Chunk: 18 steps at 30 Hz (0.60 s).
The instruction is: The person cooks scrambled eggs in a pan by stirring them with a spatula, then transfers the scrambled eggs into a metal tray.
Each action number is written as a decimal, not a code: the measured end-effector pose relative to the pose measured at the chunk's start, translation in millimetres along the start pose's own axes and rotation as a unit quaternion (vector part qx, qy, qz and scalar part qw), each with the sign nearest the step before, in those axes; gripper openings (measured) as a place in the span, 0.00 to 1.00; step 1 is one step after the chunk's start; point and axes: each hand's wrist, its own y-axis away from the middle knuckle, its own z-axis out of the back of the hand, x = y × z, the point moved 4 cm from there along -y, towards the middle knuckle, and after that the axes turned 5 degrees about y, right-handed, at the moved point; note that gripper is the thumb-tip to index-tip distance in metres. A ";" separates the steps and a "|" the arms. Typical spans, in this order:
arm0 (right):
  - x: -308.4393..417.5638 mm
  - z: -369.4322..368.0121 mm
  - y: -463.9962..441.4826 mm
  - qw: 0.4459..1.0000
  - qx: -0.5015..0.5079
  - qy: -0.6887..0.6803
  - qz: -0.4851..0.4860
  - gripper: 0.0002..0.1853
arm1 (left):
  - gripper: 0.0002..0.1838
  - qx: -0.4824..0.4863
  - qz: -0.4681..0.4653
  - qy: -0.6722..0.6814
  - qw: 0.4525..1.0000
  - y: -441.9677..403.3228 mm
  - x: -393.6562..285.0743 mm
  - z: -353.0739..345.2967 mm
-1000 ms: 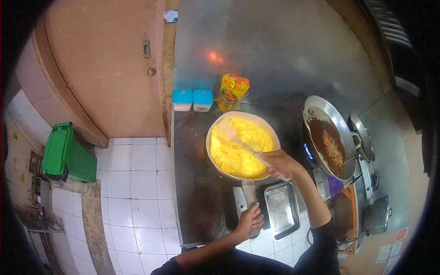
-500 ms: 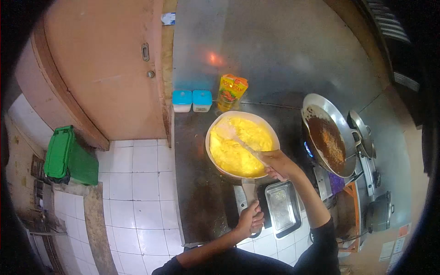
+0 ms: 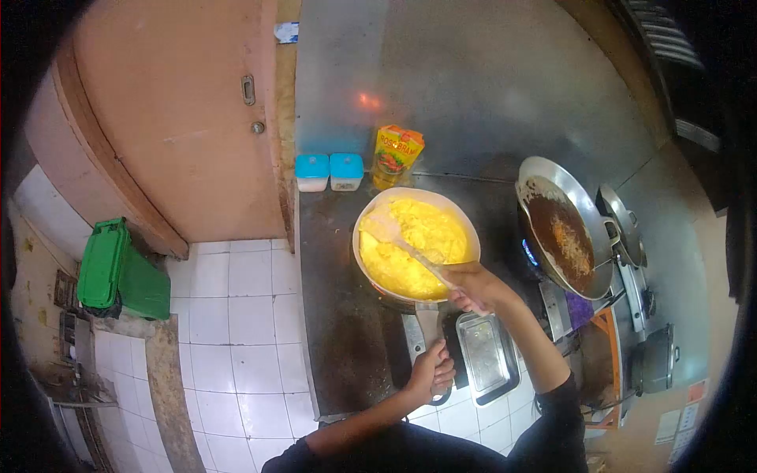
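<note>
In the head view, the left hand (image 3: 432, 374) clenches the handle (image 3: 428, 327) at 6 o'clock of the pan (image 3: 461, 213), while the right hand (image 3: 475, 287), at its 4 o'clock, wraps round the spatula (image 3: 418, 256), whose blade rests in yellow food (image 3: 432, 230) toward 10 o'clock. Around the pan are a pouch (image 3: 397, 158) at 12 o'clock, a wok (image 3: 574, 185) at 3 and a metal tray (image 3: 482, 355) at 5.
</note>
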 end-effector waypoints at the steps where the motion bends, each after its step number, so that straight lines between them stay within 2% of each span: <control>1: 0.1 -0.6 0.7 1.000 0.005 -0.014 0.000 0.14 | 0.17 -0.007 0.006 0.003 1.000 0.3 -0.4 -0.6; 5: -0.6 -5.0 2.9 1.000 -0.011 0.005 0.016 0.13 | 0.17 -0.012 0.000 -0.005 1.000 0.0 -0.7 -0.6; 11: -7.0 -12.5 6.4 1.000 0.007 -0.026 -0.002 0.10 | 0.16 0.002 0.000 -0.002 1.000 -0.7 -0.3 -0.4; 14: -7.2 -16.3 12.0 1.000 0.010 -0.024 0.005 0.13 | 0.16 0.004 -0.003 -0.005 1.000 -2.2 0.3 2.1; 18: -14.1 -14.2 4.8 0.998 0.012 -0.064 0.000 0.10 | 0.17 -0.007 -0.002 -0.002 1.000 -1.9 0.9 2.0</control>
